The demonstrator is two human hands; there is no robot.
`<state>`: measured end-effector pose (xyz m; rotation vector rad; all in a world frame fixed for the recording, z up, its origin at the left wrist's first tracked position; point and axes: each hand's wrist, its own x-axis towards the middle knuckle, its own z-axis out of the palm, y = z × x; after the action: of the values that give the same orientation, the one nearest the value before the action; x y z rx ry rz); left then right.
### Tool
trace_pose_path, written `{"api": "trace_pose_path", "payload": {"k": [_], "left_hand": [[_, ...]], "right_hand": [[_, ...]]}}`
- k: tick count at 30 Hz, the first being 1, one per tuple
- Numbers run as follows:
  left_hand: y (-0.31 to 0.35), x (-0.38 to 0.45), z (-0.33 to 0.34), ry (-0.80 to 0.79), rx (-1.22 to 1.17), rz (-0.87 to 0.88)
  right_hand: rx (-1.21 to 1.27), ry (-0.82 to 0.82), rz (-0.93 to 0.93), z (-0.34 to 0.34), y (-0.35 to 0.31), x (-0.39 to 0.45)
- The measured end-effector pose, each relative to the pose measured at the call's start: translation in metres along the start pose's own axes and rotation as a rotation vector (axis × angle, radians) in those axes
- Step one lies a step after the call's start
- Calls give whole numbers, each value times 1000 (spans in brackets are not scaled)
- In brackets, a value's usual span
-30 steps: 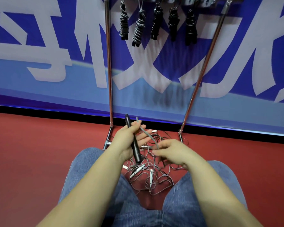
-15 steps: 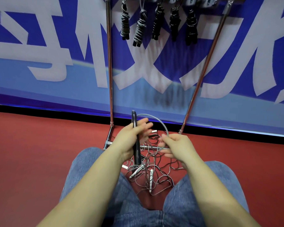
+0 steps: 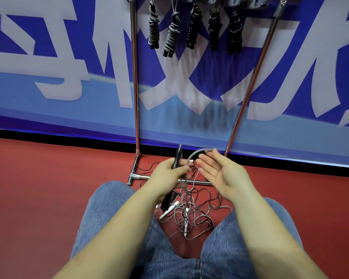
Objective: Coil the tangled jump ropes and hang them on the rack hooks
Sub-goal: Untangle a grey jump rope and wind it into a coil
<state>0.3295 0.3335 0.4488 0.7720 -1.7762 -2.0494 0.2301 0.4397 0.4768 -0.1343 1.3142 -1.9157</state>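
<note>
A person in jeans (image 3: 109,214) sits on a red floor (image 3: 38,188) before a metal rack (image 3: 136,97). The left hand (image 3: 167,174) grips a black jump-rope handle (image 3: 177,158), its grey cord (image 3: 197,153) arching over to the right hand (image 3: 220,172), which is spread open, palm up, the loop at its fingertips. More tangled ropes (image 3: 193,210) lie between the knees; five coiled ropes (image 3: 193,31) hang from the rack's hooks.
</note>
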Motion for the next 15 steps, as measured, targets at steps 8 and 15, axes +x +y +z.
{"api": "trace_pose_path", "payload": {"k": [8,15], "left_hand": [[20,4,-7,144,-591,-132],[19,8,-11,98,-630,-108]], "right_hand": [[-1287,-110,-120,-8,22,1],[-961,-15,-188,-7,21,5]]}}
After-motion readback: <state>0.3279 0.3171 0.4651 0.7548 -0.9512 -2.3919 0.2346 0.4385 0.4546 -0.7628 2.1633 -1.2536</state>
